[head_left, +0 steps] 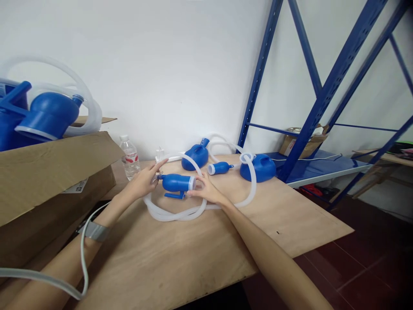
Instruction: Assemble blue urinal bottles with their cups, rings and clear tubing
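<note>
A blue bulb-shaped plastic part (176, 182) with a white rim lies on the wooden table (200, 254), held between both hands. My left hand (146, 180) pinches its narrow left end, fingers closed round it. My right hand (204, 189) grips its white-rimmed right end. A translucent hose (176, 214) loops round the part on the table. Behind it lie a second small blue bulb part (221, 168) and two larger blue vessels (195, 155) (258, 167) joined by hose.
An open cardboard box (48, 181) at left holds more blue vessels (45, 116) and hose. A water bottle (129, 157) stands by the wall. Blue metal shelving (309, 125) rises at right with a carton on it. A thin tube (82, 254) crosses my left forearm.
</note>
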The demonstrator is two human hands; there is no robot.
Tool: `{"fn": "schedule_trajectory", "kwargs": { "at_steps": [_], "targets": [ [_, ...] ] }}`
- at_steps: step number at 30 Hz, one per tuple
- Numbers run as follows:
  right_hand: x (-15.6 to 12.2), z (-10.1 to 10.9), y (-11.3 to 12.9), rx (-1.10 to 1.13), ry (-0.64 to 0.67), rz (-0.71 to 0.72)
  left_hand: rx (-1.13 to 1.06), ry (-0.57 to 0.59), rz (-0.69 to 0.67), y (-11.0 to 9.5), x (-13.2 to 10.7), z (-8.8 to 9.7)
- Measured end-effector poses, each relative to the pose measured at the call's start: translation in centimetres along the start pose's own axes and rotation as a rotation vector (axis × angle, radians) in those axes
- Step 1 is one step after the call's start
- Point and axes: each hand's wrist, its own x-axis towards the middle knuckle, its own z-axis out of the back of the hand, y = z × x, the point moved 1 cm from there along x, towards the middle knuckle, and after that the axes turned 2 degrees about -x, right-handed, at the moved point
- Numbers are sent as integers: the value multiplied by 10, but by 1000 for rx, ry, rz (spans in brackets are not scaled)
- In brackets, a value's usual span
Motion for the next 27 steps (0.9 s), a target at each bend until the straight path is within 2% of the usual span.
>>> {"fn": "schedule_trajectory", "kwargs": {
  "at_steps": [2,4,8,14,21,24,27],
  "targets": [
    [1,2,1,61,-64,19,197,-74,-27,-4,-1,-3],
    [1,3,1,61,-95,24,294,-141,-84,-6,-2,-6],
    [-1,-1,-2,112,-25,12,349,-122,-141,0,-3,-10],
    [0,-11,-13,85,6,-37,370,-81,-21,7,-4,-11],
    [3,-10,-15,-73,-57,-65,291,-42,-16,5,-3,-25],
    [1,-6,-10,-181,-71,-56,224,-45,-63,6,-4,-31],
    [-5,-3,9,-224,-123,-29,154,-60,-75,11,-5,-35]
  ]
}}
